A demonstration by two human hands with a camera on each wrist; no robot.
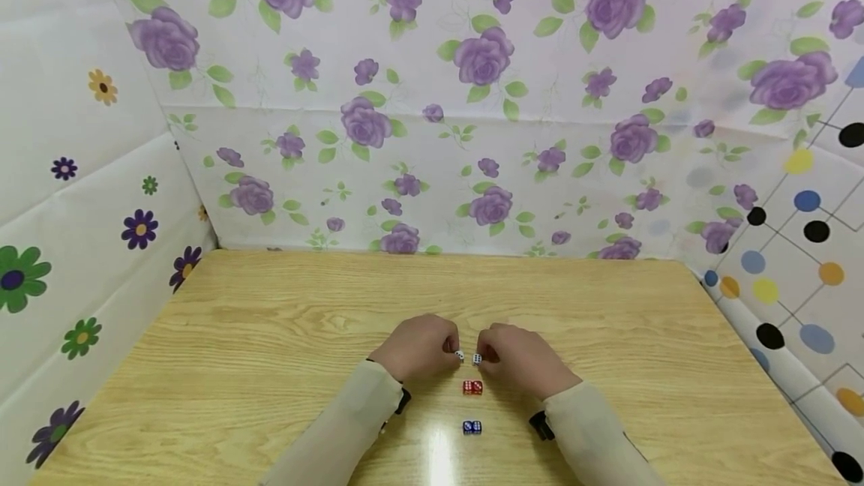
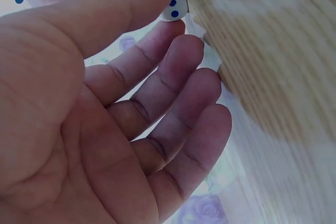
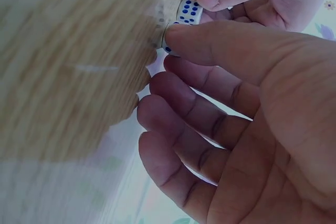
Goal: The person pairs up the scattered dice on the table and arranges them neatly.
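Note:
Between thumb and forefinger my left hand (image 1: 424, 347) pinches a white die (image 1: 460, 355) with dark pips. Facing it across a small gap, my right hand (image 1: 523, 358) pinches a second white die (image 1: 477, 359). The left wrist view shows the left hand's die (image 2: 175, 9) partly covered by the thumb. In the right wrist view, the right thumb hides much of its die (image 3: 168, 49). Nearer to me on the table, two red dice (image 1: 472, 388) sit side by side. Two dark blue dice (image 1: 472, 427) stand together closer still, between the forearms.
The wooden table (image 1: 304, 306) carries the dice. Behind it hangs a white cloth (image 1: 432, 171) with purple roses. A flower-patterned cloth (image 1: 101, 231) borders the left side, and a dotted cloth (image 1: 790, 246) the right.

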